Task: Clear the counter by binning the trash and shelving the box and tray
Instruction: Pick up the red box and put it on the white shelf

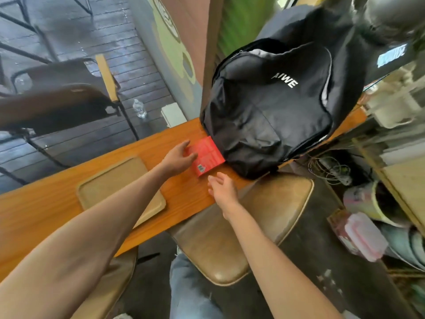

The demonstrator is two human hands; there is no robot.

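Observation:
A flat red box (pixel 208 156) lies on the wooden counter (pixel 46 203), its far end tucked against a black backpack (pixel 269 107). My left hand (pixel 178 158) rests on the box's left edge, thumb over the top and fingers along the far side, so it appears to grip the box. My right hand (pixel 223 188) hovers just below the box with fingers spread, holding nothing and not touching it. A tan rectangular tray (pixel 110 187) lies empty on the counter to the left, partly under my left forearm.
A brown padded stool (pixel 241 229) stands in front of the counter, a second one at lower left. Shelves at the right hold containers, bowls and a lidded plastic box (pixel 361 236). A dark chair (pixel 69 97) and a water bottle (pixel 139 108) sit beyond the counter.

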